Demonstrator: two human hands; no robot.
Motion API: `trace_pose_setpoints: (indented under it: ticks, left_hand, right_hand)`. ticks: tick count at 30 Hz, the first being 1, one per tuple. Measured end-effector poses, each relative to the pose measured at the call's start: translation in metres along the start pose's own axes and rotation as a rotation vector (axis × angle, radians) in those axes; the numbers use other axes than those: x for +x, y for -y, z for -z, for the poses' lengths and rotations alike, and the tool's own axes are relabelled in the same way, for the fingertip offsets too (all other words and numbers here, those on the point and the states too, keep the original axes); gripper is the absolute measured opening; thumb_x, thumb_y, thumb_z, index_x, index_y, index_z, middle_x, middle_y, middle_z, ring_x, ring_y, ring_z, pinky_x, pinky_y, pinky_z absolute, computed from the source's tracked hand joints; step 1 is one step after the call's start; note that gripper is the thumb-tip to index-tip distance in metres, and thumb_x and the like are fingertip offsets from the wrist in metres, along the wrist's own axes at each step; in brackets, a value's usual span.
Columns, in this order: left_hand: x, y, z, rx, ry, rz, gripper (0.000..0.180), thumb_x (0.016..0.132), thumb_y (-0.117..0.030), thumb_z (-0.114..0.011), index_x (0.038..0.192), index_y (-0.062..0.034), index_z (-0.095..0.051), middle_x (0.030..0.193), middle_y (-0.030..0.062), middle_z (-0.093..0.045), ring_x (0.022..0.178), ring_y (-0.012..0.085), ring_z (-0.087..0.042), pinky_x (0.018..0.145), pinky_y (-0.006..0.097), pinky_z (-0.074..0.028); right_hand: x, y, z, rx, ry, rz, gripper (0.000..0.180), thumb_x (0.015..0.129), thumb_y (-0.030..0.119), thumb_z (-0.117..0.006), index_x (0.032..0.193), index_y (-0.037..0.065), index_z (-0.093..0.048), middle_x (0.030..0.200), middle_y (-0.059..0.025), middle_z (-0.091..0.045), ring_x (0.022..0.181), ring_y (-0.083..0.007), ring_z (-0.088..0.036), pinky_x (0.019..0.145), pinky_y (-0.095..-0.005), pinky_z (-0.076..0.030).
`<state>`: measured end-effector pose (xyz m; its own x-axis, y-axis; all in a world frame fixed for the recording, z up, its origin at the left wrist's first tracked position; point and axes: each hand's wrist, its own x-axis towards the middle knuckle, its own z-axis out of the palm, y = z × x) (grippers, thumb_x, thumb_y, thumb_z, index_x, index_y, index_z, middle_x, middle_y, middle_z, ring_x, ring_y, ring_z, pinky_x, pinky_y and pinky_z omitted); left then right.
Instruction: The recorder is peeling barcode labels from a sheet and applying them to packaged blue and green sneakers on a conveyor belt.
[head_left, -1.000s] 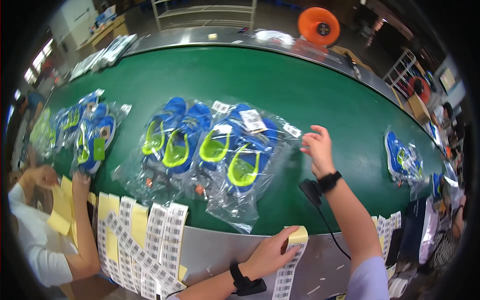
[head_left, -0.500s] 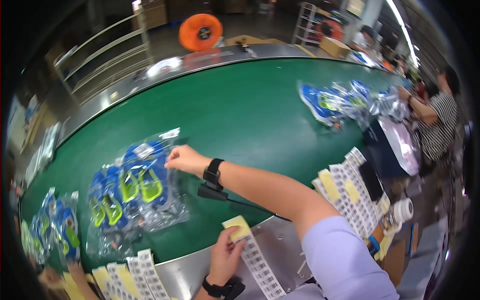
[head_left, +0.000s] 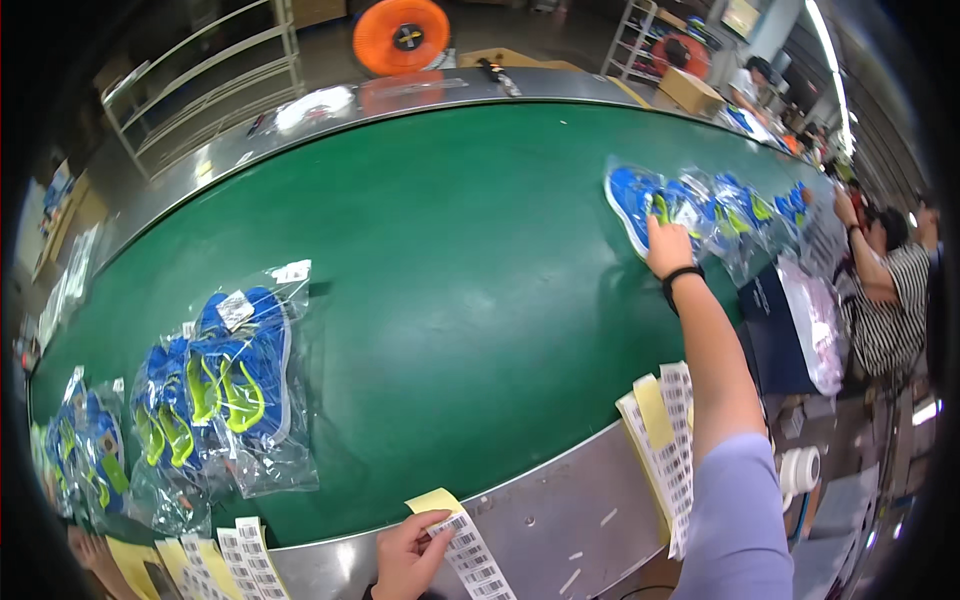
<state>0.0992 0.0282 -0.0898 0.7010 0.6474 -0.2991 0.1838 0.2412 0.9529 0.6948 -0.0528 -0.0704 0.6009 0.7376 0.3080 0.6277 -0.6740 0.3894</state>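
Observation:
My left hand (head_left: 408, 556), low in the middle, pinches a strip of barcode labels (head_left: 474, 552) with yellow backing between thumb and fingers. My right hand (head_left: 668, 246) reaches far out to the right over the belt. Its index finger is stretched onto a pair of blue shoes in a clear bag (head_left: 628, 200); the other fingers look curled and the thumb is hidden. At the left lie more bagged blue shoes with lime-green linings (head_left: 240, 370), a white tag on top. Another bagged pair (head_left: 160, 430) rests beside them.
The green belt (head_left: 450, 280) spans the view. Label sheets (head_left: 660, 450) sit near my right arm, more (head_left: 245, 555) at lower left. A person in stripes (head_left: 885, 320) handles bagged shoes at the right, beside a dark blue box (head_left: 775, 330). Another person's hand (head_left: 92, 552) shows lower left.
My right hand has left the bagged shoes at the left and swung across to those at the right. My left hand still holds the label strip. The view has shifted slightly.

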Motion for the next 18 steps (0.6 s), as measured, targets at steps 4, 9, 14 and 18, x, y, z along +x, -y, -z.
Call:
trace_pose_setpoints:
  ticks: [4,9,14,18]
  left_hand:
    - [0.0,-0.004,0.005,0.281,-0.014,-0.064,0.022,0.085,-0.005,-0.071,0.108,-0.0032,-0.069,0.078,0.0071,-0.068,0.062,0.0053,-0.061,0.057,0.021,-0.048]
    - [-0.002,-0.004,0.01,0.151,-0.019,-0.229,0.027,0.09,-0.014,-0.068,0.116,-0.0072,-0.066,0.082,0.0099,-0.07,0.069,0.015,-0.069,0.065,0.028,-0.054]
    - [-0.004,0.005,0.019,-0.068,-0.008,-0.191,0.026,0.092,-0.007,-0.063,0.118,-0.0019,-0.063,0.093,0.0082,-0.071,0.08,0.0104,-0.067,0.071,0.025,-0.053]
    - [-0.01,-0.009,0.026,-0.148,0.01,-0.266,0.027,0.093,-0.008,-0.063,0.119,-0.0021,-0.063,0.094,0.0065,-0.071,0.078,0.0086,-0.065,0.07,0.025,-0.052]
  right_hand:
    - [0.015,0.013,-0.011,0.14,-0.102,0.091,0.024,0.077,0.001,-0.059,0.1,0.006,-0.052,0.082,-0.0188,-0.065,0.079,-0.0406,-0.064,0.069,-0.0507,-0.049]
    - [-0.011,0.161,0.1,0.771,0.004,0.314,0.033,0.08,-0.006,-0.056,0.112,-0.001,-0.051,0.101,-0.0218,-0.063,0.098,-0.0424,-0.06,0.086,-0.0467,-0.048]
    - [-0.132,0.292,0.279,1.343,-0.01,0.772,0.046,0.078,-0.005,-0.065,0.123,-0.001,-0.054,0.11,-0.0203,-0.063,0.102,-0.0392,-0.06,0.088,-0.0415,-0.049]
    - [-0.191,0.291,0.314,1.315,0.006,0.853,0.024,0.077,-0.003,-0.069,0.1,-0.002,-0.065,0.098,-0.0155,-0.064,0.089,-0.0303,-0.064,0.075,-0.0365,-0.052]
